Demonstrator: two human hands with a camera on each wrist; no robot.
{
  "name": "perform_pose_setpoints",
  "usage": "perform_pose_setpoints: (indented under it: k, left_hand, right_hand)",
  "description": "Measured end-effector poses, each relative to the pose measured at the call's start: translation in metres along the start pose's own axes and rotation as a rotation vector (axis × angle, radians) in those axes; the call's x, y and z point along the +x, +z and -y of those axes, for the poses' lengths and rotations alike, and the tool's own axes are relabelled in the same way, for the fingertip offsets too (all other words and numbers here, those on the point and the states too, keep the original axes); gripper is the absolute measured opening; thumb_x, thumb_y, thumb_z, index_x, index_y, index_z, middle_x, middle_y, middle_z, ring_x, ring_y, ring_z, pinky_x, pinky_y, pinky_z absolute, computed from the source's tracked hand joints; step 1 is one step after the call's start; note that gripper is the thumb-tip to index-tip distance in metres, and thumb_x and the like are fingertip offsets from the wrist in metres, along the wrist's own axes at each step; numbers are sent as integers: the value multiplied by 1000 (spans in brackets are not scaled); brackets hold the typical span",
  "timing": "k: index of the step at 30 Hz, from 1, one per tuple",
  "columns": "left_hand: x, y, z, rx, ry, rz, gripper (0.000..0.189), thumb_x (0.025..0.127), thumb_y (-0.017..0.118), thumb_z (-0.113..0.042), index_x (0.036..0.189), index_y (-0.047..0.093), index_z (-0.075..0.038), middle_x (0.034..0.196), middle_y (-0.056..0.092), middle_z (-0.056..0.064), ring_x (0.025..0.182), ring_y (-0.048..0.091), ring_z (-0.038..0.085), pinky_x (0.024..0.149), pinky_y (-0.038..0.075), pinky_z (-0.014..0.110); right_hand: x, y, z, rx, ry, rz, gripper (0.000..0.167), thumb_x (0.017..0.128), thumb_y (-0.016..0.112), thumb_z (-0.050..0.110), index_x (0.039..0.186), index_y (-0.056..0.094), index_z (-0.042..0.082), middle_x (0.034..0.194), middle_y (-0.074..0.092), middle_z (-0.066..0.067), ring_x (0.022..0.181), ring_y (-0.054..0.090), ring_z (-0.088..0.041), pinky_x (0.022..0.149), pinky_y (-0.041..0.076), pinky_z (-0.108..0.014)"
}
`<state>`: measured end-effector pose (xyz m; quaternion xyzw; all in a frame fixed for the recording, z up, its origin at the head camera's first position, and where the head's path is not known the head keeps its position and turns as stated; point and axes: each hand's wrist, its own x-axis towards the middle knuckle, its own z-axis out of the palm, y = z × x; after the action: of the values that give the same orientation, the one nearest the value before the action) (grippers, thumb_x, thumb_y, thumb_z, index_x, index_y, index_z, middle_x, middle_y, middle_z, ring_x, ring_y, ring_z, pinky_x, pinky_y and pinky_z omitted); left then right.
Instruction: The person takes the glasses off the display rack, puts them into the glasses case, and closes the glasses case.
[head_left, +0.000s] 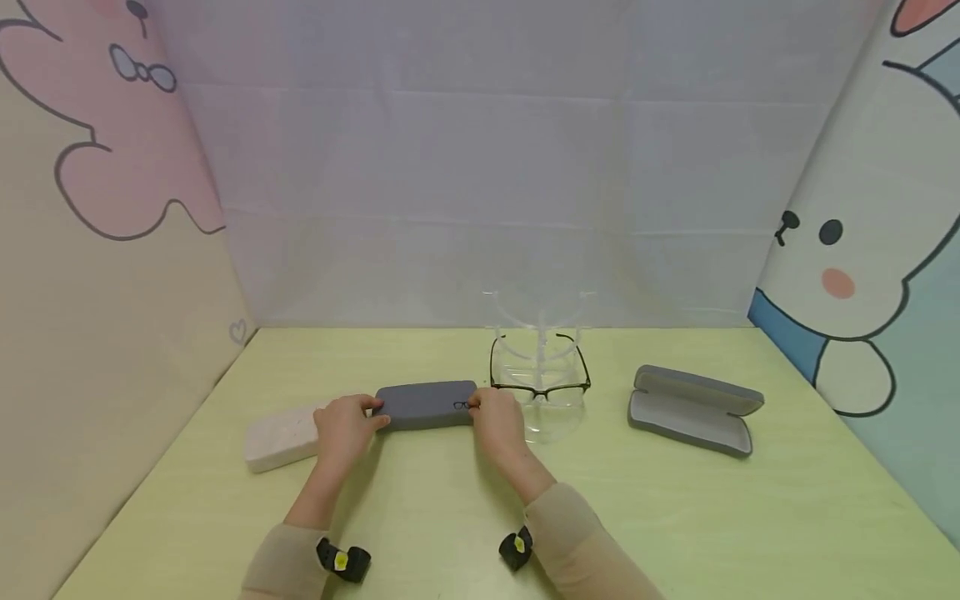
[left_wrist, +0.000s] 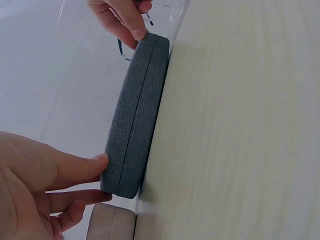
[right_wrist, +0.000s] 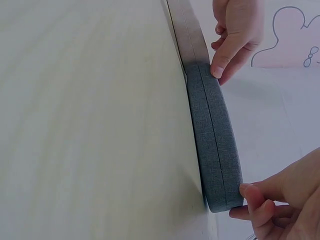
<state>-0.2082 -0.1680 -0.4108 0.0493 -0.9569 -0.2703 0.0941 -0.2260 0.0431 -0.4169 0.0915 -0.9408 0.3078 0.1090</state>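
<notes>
A closed grey-blue glasses case lies at the middle of the table, a small black glasses print near its right end. My left hand pinches its left end, thumb on the near side. At the right end, the fingers of my right hand grip the corner. Seen from the left wrist, the case has its lid seam fully closed, low over the tabletop. The right wrist view shows the case with a hand at each end. A pale beige case lies just left, partly behind my left hand.
Behind my right hand, black-framed glasses rest on a clear plastic display stand. Farther right stands another grey glasses case, lid raised, pale lining showing. A white backdrop and printed side walls enclose the table.
</notes>
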Motion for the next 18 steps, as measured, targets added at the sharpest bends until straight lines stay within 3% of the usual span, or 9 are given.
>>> perform_pose_setpoints:
  k: [6,13,18]
  left_hand:
    - [0,0,-1,-20,-9,-6,32,76,72,-20,104,68,-4,95,69,13,88,60,31,80,27,48]
    - [1,-2,-3,-28,-37,14,31,79,69,-20,106,67,-4,103,67,14,96,59,33,83,26,51]
    - [2,0,-11,-29,-16,-15,33,82,66,-21,110,63,-3,107,65,14,95,58,33,84,29,51]
  right_hand:
    - [1,-3,1,4,9,5,9,78,69,8,86,72,8,86,70,-6,82,66,-24,70,53,-34]
    - [-3,-9,3,-13,5,32,11,81,67,9,90,72,8,89,70,-6,85,65,-24,73,52,-35]
    - [-9,-14,2,-27,-23,20,8,82,66,11,86,72,9,85,70,-4,81,65,-22,71,52,-33]
